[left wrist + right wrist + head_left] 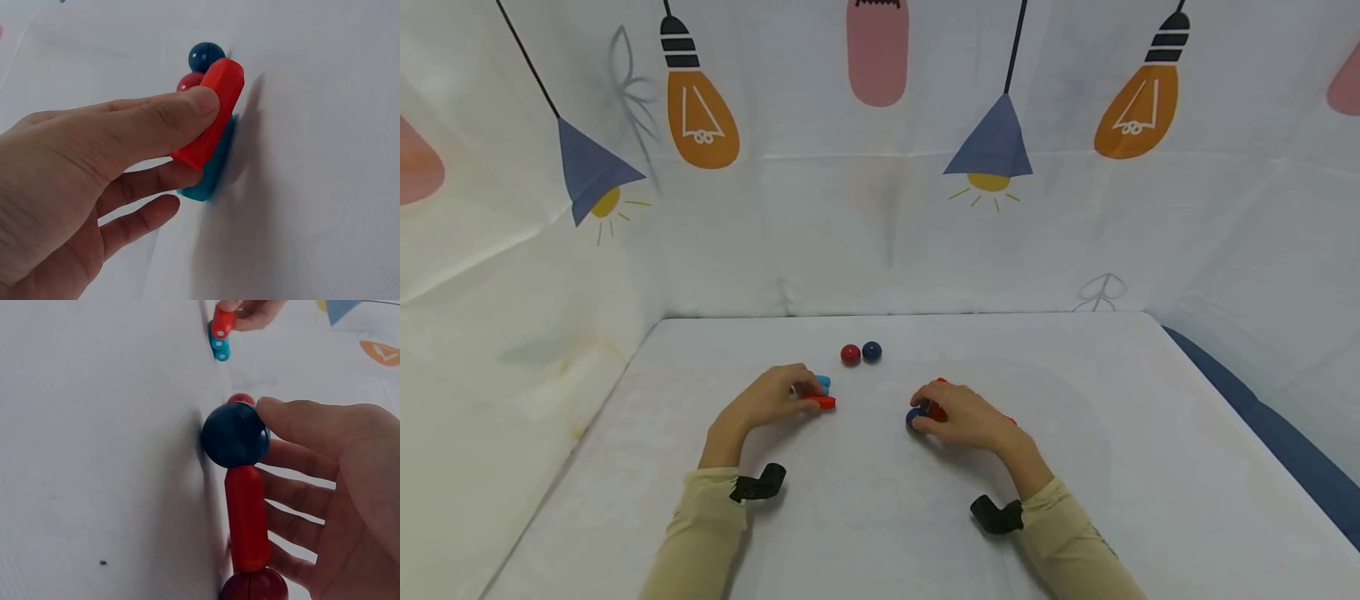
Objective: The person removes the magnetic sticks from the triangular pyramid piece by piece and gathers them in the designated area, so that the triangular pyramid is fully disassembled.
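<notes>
My left hand (763,402) pinches a red rod (229,76) between thumb and fingers. Right beside that rod, partly hidden behind it and the fingers, lie teal rods (219,345). My right hand (973,418) holds a dark blue ball (232,434), its thumb against the top side and its fingers behind. A red rod (246,515) joins that ball to a red ball (255,586), cut off by the right wrist view's lower edge. More red pieces peek out around the right hand in the head view, mostly hidden by it.
Farther back on the white table (865,517), a loose red ball (850,355) and a dark blue ball (872,352) sit side by side. A white printed cloth (820,233) hangs behind the table's far edge.
</notes>
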`<state>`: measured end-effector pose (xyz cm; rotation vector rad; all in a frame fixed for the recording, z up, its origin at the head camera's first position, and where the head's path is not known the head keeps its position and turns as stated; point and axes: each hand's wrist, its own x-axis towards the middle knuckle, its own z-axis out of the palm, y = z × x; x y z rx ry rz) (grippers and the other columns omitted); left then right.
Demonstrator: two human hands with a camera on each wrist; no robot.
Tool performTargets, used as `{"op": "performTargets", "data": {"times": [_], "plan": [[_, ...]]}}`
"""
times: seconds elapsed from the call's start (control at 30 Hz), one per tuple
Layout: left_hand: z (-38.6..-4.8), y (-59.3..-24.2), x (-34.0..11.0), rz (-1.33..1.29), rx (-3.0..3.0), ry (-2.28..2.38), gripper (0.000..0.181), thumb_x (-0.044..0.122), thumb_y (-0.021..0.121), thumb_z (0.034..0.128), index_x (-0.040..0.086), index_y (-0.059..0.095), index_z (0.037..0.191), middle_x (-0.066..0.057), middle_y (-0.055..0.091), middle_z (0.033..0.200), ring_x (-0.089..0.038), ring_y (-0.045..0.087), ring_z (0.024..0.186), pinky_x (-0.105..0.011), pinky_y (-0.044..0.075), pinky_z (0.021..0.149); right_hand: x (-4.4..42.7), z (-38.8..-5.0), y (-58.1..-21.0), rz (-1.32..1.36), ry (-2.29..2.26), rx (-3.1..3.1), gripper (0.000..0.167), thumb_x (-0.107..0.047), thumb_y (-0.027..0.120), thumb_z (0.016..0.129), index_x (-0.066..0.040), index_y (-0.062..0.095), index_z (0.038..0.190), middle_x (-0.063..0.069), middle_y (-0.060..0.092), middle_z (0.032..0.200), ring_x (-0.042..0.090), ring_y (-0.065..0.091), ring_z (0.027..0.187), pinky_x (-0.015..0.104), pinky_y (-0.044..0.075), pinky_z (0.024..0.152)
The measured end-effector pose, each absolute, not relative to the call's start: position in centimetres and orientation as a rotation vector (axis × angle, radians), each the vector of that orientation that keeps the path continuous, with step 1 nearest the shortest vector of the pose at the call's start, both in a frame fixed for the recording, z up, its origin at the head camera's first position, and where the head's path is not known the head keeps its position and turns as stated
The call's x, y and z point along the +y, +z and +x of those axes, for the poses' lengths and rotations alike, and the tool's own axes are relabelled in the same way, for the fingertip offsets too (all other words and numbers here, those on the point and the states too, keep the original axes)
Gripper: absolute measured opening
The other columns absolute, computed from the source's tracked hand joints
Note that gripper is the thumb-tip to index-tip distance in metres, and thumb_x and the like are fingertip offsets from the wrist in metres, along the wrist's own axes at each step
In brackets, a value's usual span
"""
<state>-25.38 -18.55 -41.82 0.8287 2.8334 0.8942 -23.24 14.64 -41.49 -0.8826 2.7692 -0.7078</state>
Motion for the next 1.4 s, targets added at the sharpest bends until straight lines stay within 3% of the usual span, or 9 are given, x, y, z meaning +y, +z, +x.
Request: {"op": "performTargets", "data": {"times": [0.37, 0.67, 1.03, 1.2, 1.4], "plan": [[-25.2, -41.7, -19.2, 0.706, 2.862, 0.839, 0.018, 0.022, 0.074, 0.0812, 0.019, 0.07, 0.098, 0.003, 0.062, 0.09, -0.016, 0.056, 0.086, -0.027, 0.045, 0.072, 15.8, -23.5, -41.0, -0.918, -0.669, 2.816, 0.014, -0.025, 0.061, 0.09, -0.019, 0.063, 0.103, -0.008, 0.06, 0.093, 0.009, 0.052, 0.087, 0.037, 0.038, 0.084], [-25.4, -41.9, -19.2, 0.695, 2.903, 0.83, 0.013, 0.019, 0.075, 0.0803, 0.019, 0.069, 0.092, 0.003, 0.059, 0.087, -0.015, 0.055, 0.084, -0.029, 0.043, 0.071, 16.1, -23.6, -41.1, -0.938, -0.643, 2.819, 0.016, -0.017, 0.065, 0.085, -0.017, 0.064, 0.101, -0.006, 0.061, 0.094, 0.012, 0.051, 0.089, 0.036, 0.037, 0.082], [-25.5, -42.0, -18.3, 0.741, 2.932, 0.837, 0.014, 0.026, 0.075, 0.08, 0.021, 0.067, 0.09, 0.002, 0.056, 0.085, -0.013, 0.052, 0.079, -0.026, 0.042, 0.066, 15.6, -23.7, -41.3, -0.907, -0.599, 2.849, 0.013, -0.017, 0.066, 0.086, -0.016, 0.065, 0.098, -0.006, 0.06, 0.091, 0.011, 0.05, 0.085, 0.035, 0.038, 0.081], [-25.0, -41.6, -15.1, 0.866, 2.909, 0.838, 0.019, 0.032, 0.071, 0.0842, 0.019, 0.066, 0.098, 0.003, 0.056, 0.084, -0.011, 0.052, 0.074, -0.023, 0.042, 0.064, 14.7, -23.5, -41.5, -0.906, -0.6, 2.89, 0.009, -0.017, 0.065, 0.087, -0.015, 0.065, 0.096, -0.006, 0.061, 0.088, 0.012, 0.051, 0.083, 0.035, 0.039, 0.079], [-23.9, -42.1, -10.2, 0.979, 2.841, 0.808, 0.038, 0.036, 0.069, 0.0851, 0.018, 0.06, 0.117, 0.0, 0.062, 0.101, -0.014, 0.058, 0.089, -0.023, 0.047, 0.071, 13.8, -23.4, -42.1, -0.924, -0.601, 2.958, 0.012, -0.019, 0.068, 0.085, -0.015, 0.064, 0.095, -0.006, 0.06, 0.087, 0.011, 0.051, 0.081, 0.034, 0.039, 0.076]]}}
